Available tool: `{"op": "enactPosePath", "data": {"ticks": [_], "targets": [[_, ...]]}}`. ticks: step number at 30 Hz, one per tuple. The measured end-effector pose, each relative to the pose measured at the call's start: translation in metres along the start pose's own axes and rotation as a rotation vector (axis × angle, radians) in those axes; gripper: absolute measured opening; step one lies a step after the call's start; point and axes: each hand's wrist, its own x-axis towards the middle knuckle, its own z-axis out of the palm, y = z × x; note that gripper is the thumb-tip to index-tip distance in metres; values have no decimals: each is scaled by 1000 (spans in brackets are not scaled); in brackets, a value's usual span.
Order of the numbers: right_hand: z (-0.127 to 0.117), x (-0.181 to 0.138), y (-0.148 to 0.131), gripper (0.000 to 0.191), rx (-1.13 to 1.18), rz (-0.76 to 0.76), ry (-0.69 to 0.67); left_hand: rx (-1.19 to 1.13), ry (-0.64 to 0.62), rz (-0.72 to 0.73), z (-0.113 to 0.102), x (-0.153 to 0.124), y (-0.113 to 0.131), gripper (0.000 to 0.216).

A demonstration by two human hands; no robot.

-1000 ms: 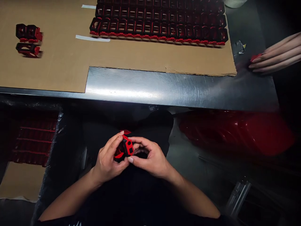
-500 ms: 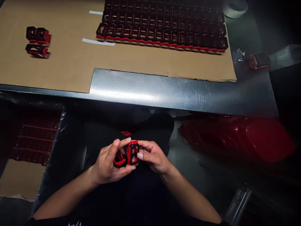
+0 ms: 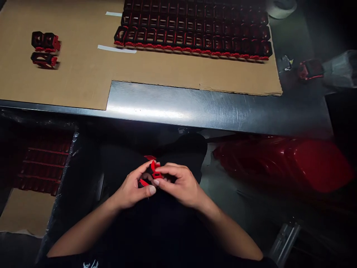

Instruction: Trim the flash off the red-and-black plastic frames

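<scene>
Low in the view, over my dark lap, my left hand (image 3: 131, 187) and my right hand (image 3: 181, 182) both grip a small red and black plastic part (image 3: 154, 170). My fingers hide most of it. A thin red piece (image 3: 150, 158) sticks out just above my hands, and I cannot tell if it belongs to the same part. On the cardboard sheet (image 3: 167, 74) far ahead, dense rows of similar red and black parts (image 3: 192, 39) stand well out of reach of my hands. A small group of them (image 3: 44, 48) sits at the left.
A steel table edge (image 3: 195, 109) runs between my hands and the cardboard. A tray of red parts (image 3: 41, 163) lies to the lower left, and a glossy red plastic bag (image 3: 284, 163) to the right. One loose part (image 3: 309, 70) rests on the steel at the far right.
The co-worker's hand at the right has withdrawn, leaving a part on the steel. My hands have turned the part and closed further around it, hiding more of it.
</scene>
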Motion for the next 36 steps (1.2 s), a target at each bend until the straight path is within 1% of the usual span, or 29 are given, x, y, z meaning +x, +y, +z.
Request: {"op": "enactPosePath", "data": {"ticks": [2, 3, 4, 5, 7, 8, 9, 10, 11, 13, 14, 15, 17, 20, 24, 27, 31, 33, 36], "targets": [[-5, -1, -14, 19, -457, -229, -50, -275, -83, -33, 0, -1, -7, 65], [-8, -2, -19, 22, -609, -315, -74, -350, -91, -33, 1, -2, -10, 63], [-9, -3, -23, 24, -697, -378, -88, -376, -77, -19, 2, -2, -12, 61], [-10, -3, -26, 24, -728, -418, -88, -362, -47, 15, 3, -2, -13, 58], [-11, -5, -27, 25, -650, -427, -30, -258, 57, 146, 5, -3, -13, 52], [-11, -5, -26, 26, -554, -392, 14, -184, 121, 233, 5, -3, -12, 50], [-11, -6, -24, 27, -434, -321, 55, -100, 181, 321, 4, -3, -10, 48], [-10, -6, -22, 26, -306, -215, 80, -8, 230, 404, 3, -4, -9, 47], [-9, -6, -20, 25, -182, -87, 80, 88, 266, 478, 2, -4, -7, 48], [-6, -5, -15, 21, 14, 158, 28, 281, 300, 593, 0, -5, -6, 50], [-5, -4, -14, 21, 71, 245, -1, 373, 306, 640, 0, -5, -5, 49], [-3, -3, -12, 20, 100, 294, -17, 454, 309, 683, -1, -5, -6, 48], [0, -2, -11, 18, 97, 323, -9, 577, 312, 749, -1, -6, -7, 46], [1, -3, -13, 16, 72, 325, -3, 672, 332, 795, -1, -7, -11, 47], [-1, -6, -16, 15, 70, 307, -32, 713, 347, 855, -1, -9, -16, 46], [0, -6, -17, 15, 19, 287, -30, 761, 342, 905, -2, -11, -19, 42], [6, -4, -16, 12, -72, 275, 43, 817, 332, 976, -5, -12, -21, 34], [7, -3, -18, 11, -88, 278, 60, 817, 325, 987, -6, -12, -22, 33], [4, -4, -22, 15, -60, 285, 22, 788, 315, 968, -7, -14, -23, 37]]}}
